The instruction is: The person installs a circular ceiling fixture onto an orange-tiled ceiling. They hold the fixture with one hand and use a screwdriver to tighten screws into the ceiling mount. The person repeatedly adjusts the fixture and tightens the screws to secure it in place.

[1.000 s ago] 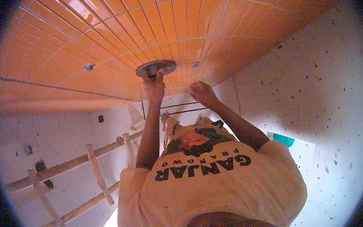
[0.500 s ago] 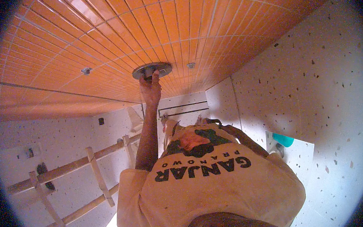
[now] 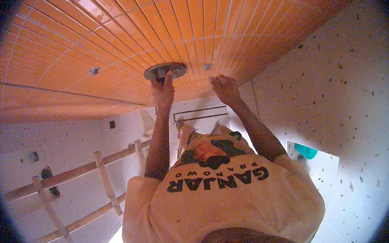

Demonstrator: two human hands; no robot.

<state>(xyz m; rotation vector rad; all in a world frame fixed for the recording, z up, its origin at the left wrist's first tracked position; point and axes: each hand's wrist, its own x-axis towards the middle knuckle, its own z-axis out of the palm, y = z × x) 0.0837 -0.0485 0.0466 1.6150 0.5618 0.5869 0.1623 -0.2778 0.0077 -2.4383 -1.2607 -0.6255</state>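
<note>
A round metal plate (image 3: 180, 69) with a dark knob at its middle is set on the orange tiled wall (image 3: 119, 41). My left hand (image 3: 162, 93) reaches up to it, its thumb and fingers closed round the knob, which they partly cover. To the right, my right hand (image 3: 225, 88) is raised close to the wall, just below and right of a small round metal fitting (image 3: 207, 67) and apart from it. Its fingers are curled in; whether they hold something small cannot be made out. A similar metal fitting (image 3: 95, 71) sticks out left of the plate.
A wooden ladder (image 3: 80, 170) leans at the lower left, by the speckled pale wall. Speckled panels (image 3: 339, 86) rise on the right, with a recess holding a teal round thing (image 3: 305, 151). A narrow dark-framed floor drain (image 3: 201, 114) lies below, near my feet.
My right hand has come up from beside my waist to the wall, near the right fitting. My left hand stays on the knob. The view has shifted slightly.
</note>
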